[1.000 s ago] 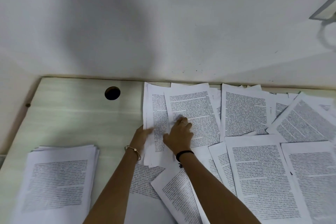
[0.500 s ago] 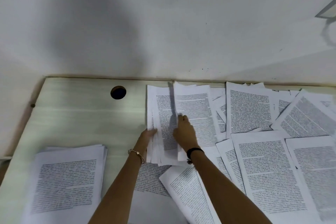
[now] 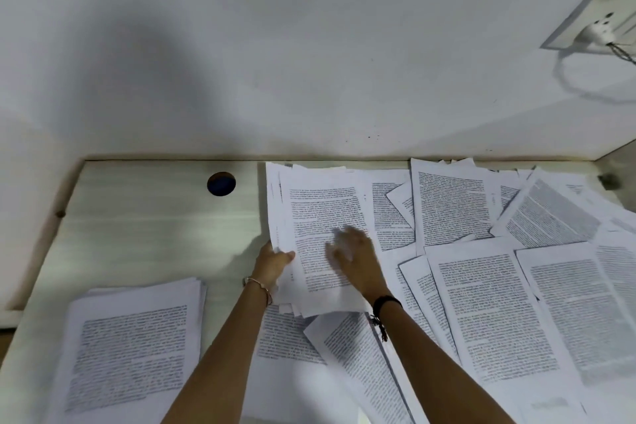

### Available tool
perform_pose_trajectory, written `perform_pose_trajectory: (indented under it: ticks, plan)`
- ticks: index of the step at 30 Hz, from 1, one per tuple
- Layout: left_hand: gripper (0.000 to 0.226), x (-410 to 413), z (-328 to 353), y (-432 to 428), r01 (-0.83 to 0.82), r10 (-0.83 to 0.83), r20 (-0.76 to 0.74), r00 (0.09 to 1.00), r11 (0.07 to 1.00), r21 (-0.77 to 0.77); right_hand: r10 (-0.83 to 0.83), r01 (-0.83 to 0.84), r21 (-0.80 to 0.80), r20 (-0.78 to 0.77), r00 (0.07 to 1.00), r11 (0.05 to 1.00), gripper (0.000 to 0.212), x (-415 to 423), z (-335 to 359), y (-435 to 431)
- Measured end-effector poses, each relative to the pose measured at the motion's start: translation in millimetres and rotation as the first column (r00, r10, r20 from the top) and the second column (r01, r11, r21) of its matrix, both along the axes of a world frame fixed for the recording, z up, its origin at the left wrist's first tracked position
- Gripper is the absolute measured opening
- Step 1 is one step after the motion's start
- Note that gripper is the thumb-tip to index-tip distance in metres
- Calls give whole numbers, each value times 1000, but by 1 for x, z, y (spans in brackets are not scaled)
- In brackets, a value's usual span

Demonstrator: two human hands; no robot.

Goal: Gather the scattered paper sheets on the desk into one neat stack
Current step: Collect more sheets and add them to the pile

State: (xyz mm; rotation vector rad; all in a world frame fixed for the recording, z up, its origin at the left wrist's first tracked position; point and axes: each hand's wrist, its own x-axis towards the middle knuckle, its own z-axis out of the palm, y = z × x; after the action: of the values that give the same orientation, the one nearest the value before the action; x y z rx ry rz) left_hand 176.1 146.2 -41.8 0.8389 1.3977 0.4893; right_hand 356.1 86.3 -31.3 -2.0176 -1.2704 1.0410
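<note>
Left hand [image 3: 275, 263] pinches the left edge of the small bundle [image 3: 320, 217], thumb on top, fingers under & hidden. Right hand [image 3: 354, 255] lies flat on the bundle's top sheet, fingers straight as far as I can tell, tho it's blurred. Bundle's long axis runs away from me twd the wall, roughly square to the desk [image 3: 148, 217] edge. Key relation: the neat stack [image 3: 134, 344] sits to the near-left of the bundle, well apart, same orientation, so the left hand is nearer for a carry-over w/o rotation. To the right the loose sheets [image 3: 492, 313] overlap at odd angles; right hand is nearer those, & I'd judge they come next.
</note>
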Motion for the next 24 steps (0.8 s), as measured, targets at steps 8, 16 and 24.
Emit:
perform_pose_trajectory:
  ticks: [8,16,24]
  plan:
    - [34,-87,16,-36,-108,123,182,976,990,-90,-129,82,-226,-203,971,971,67,-27,23,-14]
    - [64,-101,7,-59,-79,101,-296,950,993,83,121,-142,-217,-105,987,966,47,-65,8,-28]
    - [57,-99,1,-54,-226,258,-337,906,965,133,121,-124,-125,-34,992,984,41,-86,-3,-37]
